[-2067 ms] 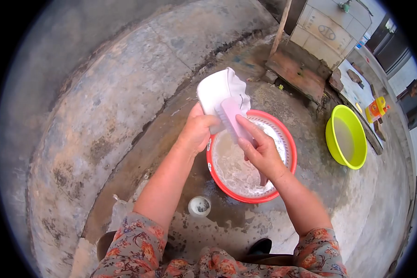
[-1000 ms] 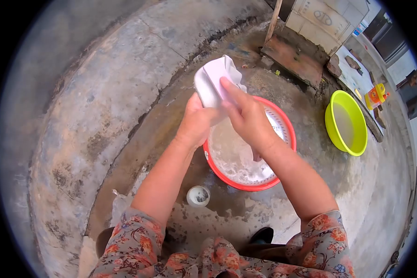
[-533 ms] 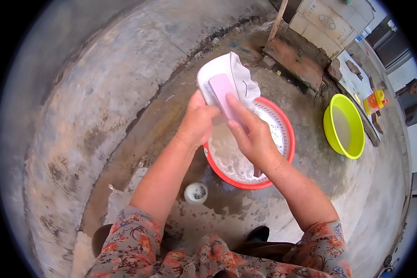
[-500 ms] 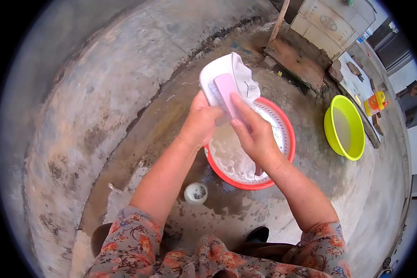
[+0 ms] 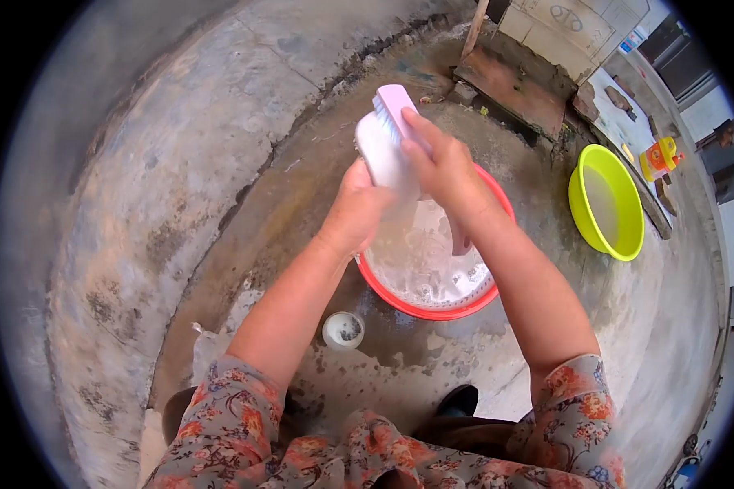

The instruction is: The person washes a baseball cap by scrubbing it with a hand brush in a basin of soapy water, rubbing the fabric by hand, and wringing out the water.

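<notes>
My left hand [image 5: 357, 204] is closed around the lower part of a white item [image 5: 377, 151] with a smooth, rounded end, held up above the far left rim of a red basin [image 5: 416, 311]. Whether it is a shoe or a cap, I cannot tell. A pale pink scrubbing brush [image 5: 396, 101] with whitish bristles is gripped in my right hand [image 5: 442, 167]. Its bristles face the white item along the right side, at or very near the surface. Cloudy, sudsy water fills the basin. Below my right wrist shows a dull pink end piece [image 5: 460, 238], perhaps the brush's handle.
A small white cup [image 5: 343, 331] stands on the wet concrete near the basin. To the right are a yellow-green basin [image 5: 576, 204] holding cloudy water and a yellow-and-orange container [image 5: 659, 159]. A brick ledge [image 5: 514, 90] lies at the back.
My right hand has moved up with the brush, which now sits higher at the item's rounded end. The white item has turned, hiding its crumpled fabric. The whole view has shifted slightly.
</notes>
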Available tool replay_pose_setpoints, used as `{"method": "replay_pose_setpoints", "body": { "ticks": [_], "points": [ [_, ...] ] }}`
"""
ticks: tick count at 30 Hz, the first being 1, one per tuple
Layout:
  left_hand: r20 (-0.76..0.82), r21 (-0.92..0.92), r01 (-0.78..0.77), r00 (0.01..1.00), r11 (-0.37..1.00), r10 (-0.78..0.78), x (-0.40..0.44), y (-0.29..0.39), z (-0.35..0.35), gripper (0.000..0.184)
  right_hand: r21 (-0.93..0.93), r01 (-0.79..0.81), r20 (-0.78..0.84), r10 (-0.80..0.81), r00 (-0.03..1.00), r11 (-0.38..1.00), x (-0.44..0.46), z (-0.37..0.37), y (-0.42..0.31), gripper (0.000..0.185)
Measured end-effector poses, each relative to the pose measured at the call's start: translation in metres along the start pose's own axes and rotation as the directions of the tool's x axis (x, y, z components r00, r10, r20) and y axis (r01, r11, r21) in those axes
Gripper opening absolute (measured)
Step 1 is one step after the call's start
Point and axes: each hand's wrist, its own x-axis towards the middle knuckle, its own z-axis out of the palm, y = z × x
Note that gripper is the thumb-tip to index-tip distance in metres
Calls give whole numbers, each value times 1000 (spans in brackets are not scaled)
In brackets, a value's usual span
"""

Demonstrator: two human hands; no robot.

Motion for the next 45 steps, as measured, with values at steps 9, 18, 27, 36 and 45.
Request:
{"method": "replay_pose_setpoints", "body": {
  "ticks": [9, 18, 27, 36, 45],
  "points": [
    [-25, -94, -75, 997, 993, 73, 6, 11, -9, 54, 186, 243, 7, -248, 969, 952, -66, -4, -12, 42],
    [99, -155, 3, 995, 988, 12, -3, 14, 6, 59, 488, -196, -28, 240, 970, 850, 29, -49, 21, 43],
    [86, -148, -61, 994, 987, 74, 4, 13, 3, 59, 543, -38, 58, 8, 998, 839, -44, -41, -4, 44],
    [-25, -80, -53, 998, 995, 51, 2, 11, 0, 52, 111, 213, -74, -206, 976, 971, -13, -9, 4, 44],
    [-31, -315, -67, 998, 947, 61, 8, 28, -26, 59, -97, 384, -39, -389, 920, 918, -71, -4, -8, 49]
  ]
}}
